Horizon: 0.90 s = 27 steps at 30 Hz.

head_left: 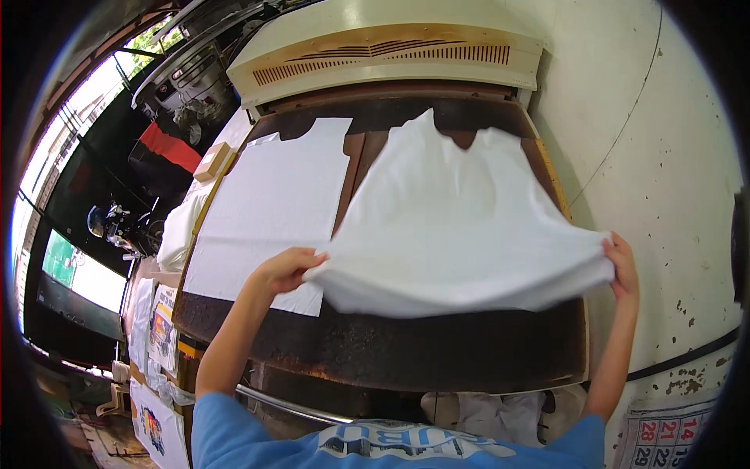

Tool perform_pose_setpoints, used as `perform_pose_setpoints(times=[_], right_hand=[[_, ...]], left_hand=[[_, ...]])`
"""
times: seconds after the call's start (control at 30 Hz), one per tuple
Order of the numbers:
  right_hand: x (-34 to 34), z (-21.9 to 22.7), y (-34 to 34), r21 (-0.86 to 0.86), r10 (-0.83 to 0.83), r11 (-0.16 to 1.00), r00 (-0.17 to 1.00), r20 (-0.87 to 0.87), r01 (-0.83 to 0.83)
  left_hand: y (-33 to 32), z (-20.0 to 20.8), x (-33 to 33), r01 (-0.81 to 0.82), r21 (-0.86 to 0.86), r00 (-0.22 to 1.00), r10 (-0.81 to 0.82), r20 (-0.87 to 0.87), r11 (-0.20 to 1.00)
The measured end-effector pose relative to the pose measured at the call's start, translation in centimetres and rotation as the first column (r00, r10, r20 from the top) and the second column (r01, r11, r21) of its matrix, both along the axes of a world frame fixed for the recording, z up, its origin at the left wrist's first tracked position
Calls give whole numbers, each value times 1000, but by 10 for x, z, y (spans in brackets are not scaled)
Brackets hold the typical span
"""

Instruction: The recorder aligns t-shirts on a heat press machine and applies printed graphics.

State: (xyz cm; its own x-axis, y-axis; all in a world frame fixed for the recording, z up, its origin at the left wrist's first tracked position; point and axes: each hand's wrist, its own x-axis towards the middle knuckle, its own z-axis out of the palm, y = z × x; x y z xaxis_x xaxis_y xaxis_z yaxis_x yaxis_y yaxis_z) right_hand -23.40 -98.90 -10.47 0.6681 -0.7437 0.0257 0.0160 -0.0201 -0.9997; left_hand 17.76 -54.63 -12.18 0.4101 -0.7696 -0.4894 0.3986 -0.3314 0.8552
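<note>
A white shirt-shaped fabric piece (461, 219) spreads between my two hands, its near edge lifted and blurred by motion. My left hand (293, 267) pinches its near left corner. At the near right corner, my right hand (619, 264) grips the same edge. The far end, with a neck notch and shoulders, lies over the dark flat bed (375, 352). A second white fabric piece (273, 211) of similar cut lies flat to the left, its near right part close to my left hand.
A cream machine hood (391, 59) with vent slots spans the bed's far end. Along the left stand a small box (212, 162), white cloth (178, 234) and printed fabric pieces (162, 328). A pale wall (664, 156) borders the right side, with a calendar (664, 438) low down.
</note>
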Motion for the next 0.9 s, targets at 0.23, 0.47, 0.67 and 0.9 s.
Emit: perform_pose_setpoints(times=[0.23, 0.47, 0.67, 0.9], right_hand=[[69, 59, -39, 8, -81, 997, 995, 50, 81], [150, 157, -124, -167, -54, 967, 793, 607, 194], [143, 165, -85, -140, 36, 987, 735, 677, 81], [138, 13, -104, -101, -291, 937, 907, 304, 335]], left_hand=[[-49, 60, 49, -62, -200, 986, 91, 138, 978], [-158, 158, 133, -157, -793, 856, 481, 188, 589], [-128, 175, 110, -133, -905, 819, 559, 130, 404], [-110, 10, 99, -358, -562, 790, 562, 243, 746]])
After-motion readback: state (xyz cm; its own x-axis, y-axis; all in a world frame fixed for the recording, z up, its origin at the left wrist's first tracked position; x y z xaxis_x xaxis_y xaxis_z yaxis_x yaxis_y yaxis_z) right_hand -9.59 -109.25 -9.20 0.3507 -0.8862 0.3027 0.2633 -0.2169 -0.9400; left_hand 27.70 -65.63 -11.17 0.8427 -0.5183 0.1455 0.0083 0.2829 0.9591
